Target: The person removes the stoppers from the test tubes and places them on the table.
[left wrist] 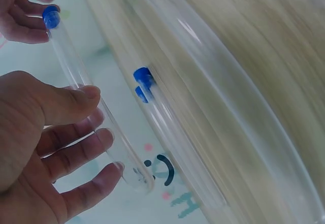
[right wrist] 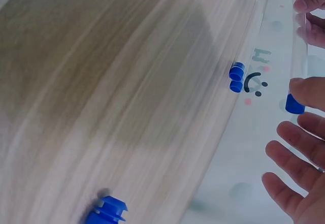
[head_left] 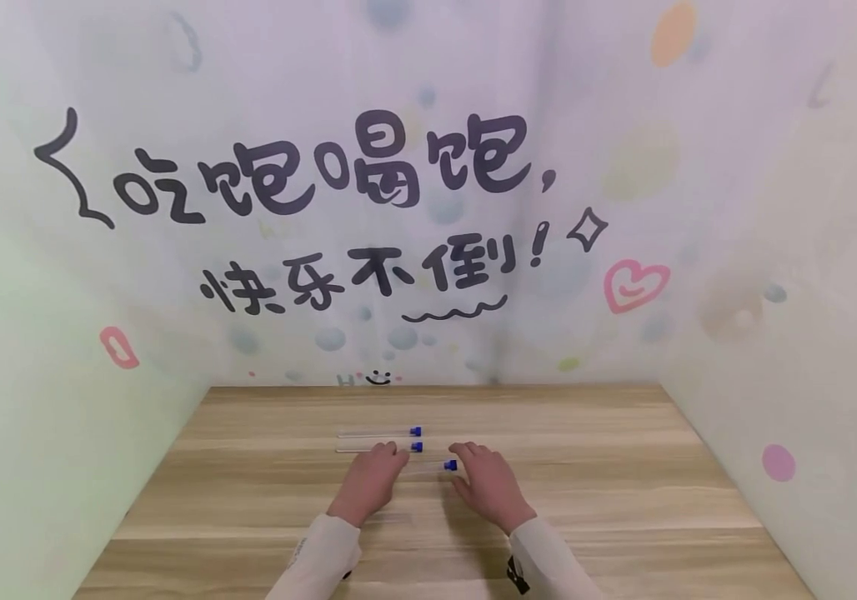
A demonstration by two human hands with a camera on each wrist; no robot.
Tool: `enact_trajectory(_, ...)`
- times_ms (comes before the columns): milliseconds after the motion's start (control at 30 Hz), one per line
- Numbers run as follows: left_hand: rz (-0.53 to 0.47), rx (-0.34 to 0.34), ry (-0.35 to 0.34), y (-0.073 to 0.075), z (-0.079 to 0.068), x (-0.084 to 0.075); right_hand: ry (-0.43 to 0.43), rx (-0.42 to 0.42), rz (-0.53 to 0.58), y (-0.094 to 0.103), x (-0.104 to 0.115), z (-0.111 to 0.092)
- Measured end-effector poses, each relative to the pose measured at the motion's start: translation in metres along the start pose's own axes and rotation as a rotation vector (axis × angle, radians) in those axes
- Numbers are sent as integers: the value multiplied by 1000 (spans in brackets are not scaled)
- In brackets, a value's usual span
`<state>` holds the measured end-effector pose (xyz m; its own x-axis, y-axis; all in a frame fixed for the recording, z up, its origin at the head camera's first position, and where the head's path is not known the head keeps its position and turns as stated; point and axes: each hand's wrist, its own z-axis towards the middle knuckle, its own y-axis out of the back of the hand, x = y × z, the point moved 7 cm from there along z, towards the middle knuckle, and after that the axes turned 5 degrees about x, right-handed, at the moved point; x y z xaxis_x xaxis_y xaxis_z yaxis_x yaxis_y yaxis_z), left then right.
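Note:
A clear test tube with a blue cap [left wrist: 51, 18] is held by my left hand [head_left: 370, 482], pinched between thumb [left wrist: 86, 99] and fingers along its body. Its rounded end points left and its cap right. My right hand [head_left: 490, 486] is around that cap in the head view, with thumb and forefinger spread on either side of it. The right wrist view shows the thumb overlapping the cap [right wrist: 294, 104], the other fingers loosely extended. Behind them, two more capped test tubes [head_left: 372, 435] lie side by side on the wooden table [head_left: 586, 467].
Close to the left wrist camera, a large clear tube-like shape [left wrist: 228, 87] crosses the view. A ridged blue cap [right wrist: 107, 211] lies on the table at the bottom of the right wrist view. Printed walls [head_left: 428, 350] enclose the table's back and sides.

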<state>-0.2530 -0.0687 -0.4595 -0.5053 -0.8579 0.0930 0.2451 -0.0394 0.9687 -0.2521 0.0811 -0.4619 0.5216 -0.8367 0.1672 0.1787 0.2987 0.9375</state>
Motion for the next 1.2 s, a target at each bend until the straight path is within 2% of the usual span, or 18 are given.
enact_trajectory(233,16,16,2,8,0,-7,8,-22,35,2,-1,0)
enact_trajectory(400,7,82,16,11,1,-10,21,-40,39,5,-1,-1)
enact_trajectory(567,8,132,27,9,2,-12,4,5,56,4,-3,0)
enact_trajectory(700,24,130,21,10,2,-14,-7,31,80,5,-4,0)
enact_trajectory(1000,54,127,-9,10,0,-20,32,78,111,2,-5,-3)
enact_trajectory(1200,84,142,-30,8,-1,-23,63,117,182,-2,-6,-5)
